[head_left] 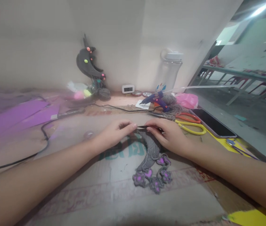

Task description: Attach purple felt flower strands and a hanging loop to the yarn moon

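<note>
My left hand [118, 132] and my right hand [171, 135] face each other above the cardboard. Between their fingertips runs a thin dark strip [142, 127], its ends pinched by thumb and fingers; its exact kind is too blurred to tell. Just below lies a grey yarn-wrapped crescent [152, 150], its upper end close to my right fingers. Around its lower end are several grey flower- or paw-shaped yarn pieces [155, 184] with purple spots, and a small purple heart [148, 173].
Behind my hands are a blue glue gun [157, 101], grey yarn [169, 99], a white digital clock [128, 89] and a bottle [171, 70]. Yellow-handled scissors [194, 128] and a phone [214, 123] lie right. A black cord [43, 131] crosses the left; a decorated dark crescent [85, 62] stands behind.
</note>
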A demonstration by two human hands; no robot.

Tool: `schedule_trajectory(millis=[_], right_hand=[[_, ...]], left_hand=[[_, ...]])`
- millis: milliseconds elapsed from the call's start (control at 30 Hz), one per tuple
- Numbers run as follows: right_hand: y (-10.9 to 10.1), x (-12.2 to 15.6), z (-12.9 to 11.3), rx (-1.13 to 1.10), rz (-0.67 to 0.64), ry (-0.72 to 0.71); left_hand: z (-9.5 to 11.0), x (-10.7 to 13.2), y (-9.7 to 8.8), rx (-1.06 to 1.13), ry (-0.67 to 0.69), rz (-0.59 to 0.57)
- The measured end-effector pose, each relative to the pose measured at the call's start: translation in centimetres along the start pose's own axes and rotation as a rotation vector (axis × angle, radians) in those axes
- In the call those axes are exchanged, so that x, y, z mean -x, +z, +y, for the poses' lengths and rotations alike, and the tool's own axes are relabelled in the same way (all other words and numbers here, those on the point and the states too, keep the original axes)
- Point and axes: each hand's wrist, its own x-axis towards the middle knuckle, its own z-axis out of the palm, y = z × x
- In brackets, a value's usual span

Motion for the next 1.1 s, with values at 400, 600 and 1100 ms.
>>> schedule_trajectory(millis=[400,600,1100], right_hand=[[0.02,0.04,0.04,0.039,-0.003,-0.052],[0.06,0.01,0.03,0.070,-0.006,-0.073],[0.03,0.24,0.01,0.164,0.037,-0.093]], left_hand=[[-0.38,-0.10,-0.10,0.065,-0.068,-0.079],[-0.25,-0.07,-0.09,0.054,-0.068,-0.070],[0.03,0.05,0.04,0.025,-0.154,-0.077]])
